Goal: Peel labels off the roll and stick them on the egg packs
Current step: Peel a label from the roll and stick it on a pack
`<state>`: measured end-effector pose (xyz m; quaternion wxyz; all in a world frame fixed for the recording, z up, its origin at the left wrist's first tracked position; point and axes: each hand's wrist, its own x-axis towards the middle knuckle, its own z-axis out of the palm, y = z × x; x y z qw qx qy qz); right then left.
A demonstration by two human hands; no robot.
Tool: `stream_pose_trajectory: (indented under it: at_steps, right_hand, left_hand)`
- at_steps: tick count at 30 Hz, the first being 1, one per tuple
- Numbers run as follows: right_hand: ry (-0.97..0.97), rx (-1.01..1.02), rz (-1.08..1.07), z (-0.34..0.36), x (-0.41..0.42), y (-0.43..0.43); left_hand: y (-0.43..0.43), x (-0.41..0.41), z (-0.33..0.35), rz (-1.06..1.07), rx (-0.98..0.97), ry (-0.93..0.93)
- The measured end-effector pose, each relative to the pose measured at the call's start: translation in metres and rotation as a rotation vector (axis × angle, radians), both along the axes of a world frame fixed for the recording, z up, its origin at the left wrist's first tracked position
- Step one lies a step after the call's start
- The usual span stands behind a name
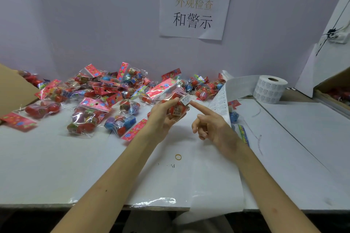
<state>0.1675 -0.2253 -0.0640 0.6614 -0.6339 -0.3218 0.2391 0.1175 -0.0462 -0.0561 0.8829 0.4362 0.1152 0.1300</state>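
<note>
My left hand (162, 117) grips a clear egg pack (175, 104) with red eggs and a pink header card, held up above the white table (56, 166). A small white label (185, 99) lies on the pack's top right. My right hand (210, 123) points its index finger straight out, the fingertip touching the label's edge, while the other fingers are curled. The white label roll (269, 89) stands at the right rear, and its backing strip (219, 104) runs down past my right hand and off the table's front edge.
Several egg packs (98, 98) lie piled across the back left and middle of the table. A cardboard flap (13, 91) rises at the far left and an open carton (335, 91) sits at the far right. A rubber band (178, 157) lies between my forearms. A paper sign (195, 7) hangs on the wall.
</note>
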Motion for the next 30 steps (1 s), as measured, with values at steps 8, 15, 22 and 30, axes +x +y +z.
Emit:
stream_pose_trajectory:
  at_steps: [8, 15, 22, 30]
  right_hand:
    - [-0.099, -0.098, -0.172, -0.005, -0.001, 0.006]
    - [-0.089, -0.046, -0.313, -0.006, 0.001, 0.005]
    - [-0.139, -0.007, -0.379, -0.007, 0.000, 0.004]
    - [-0.097, 0.031, -0.360, -0.006, 0.002, 0.003]
  left_hand:
    - [0.003, 0.003, -0.005, -0.005, -0.056, 0.020]
    - [-0.002, 0.003, -0.004, -0.066, 0.160, -0.048]
    - [-0.015, -0.002, -0.004, -0.136, 0.348, -0.062]
    - [-0.014, -0.006, 0.002, -0.204, 0.375, -0.047]
